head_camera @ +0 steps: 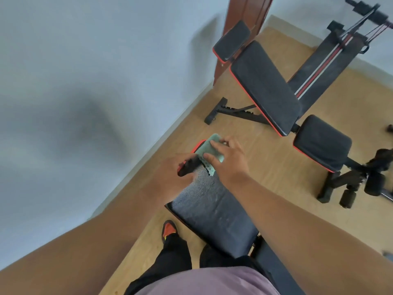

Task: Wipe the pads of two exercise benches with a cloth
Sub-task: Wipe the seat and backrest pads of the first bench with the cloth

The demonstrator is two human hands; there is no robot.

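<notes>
The near exercise bench has a black pad [212, 213] with red trim, running from my body toward the wall. My right hand [228, 160] presses a pale green cloth [213, 149] flat on the pad's far end. My left hand [182, 165] grips the left edge of that far end beside the cloth. A second bench stands at the right with a long black back pad [265, 86], a small head pad [231, 41] and a seat pad [321, 141].
A grey wall fills the left side, meeting the wooden floor [240, 135] along a pale skirting. A brown door frame [244, 9] stands behind the far bench. That bench's black frame and foam rollers [348, 194] sit on the right. My shoe [169, 228] is left of the near bench.
</notes>
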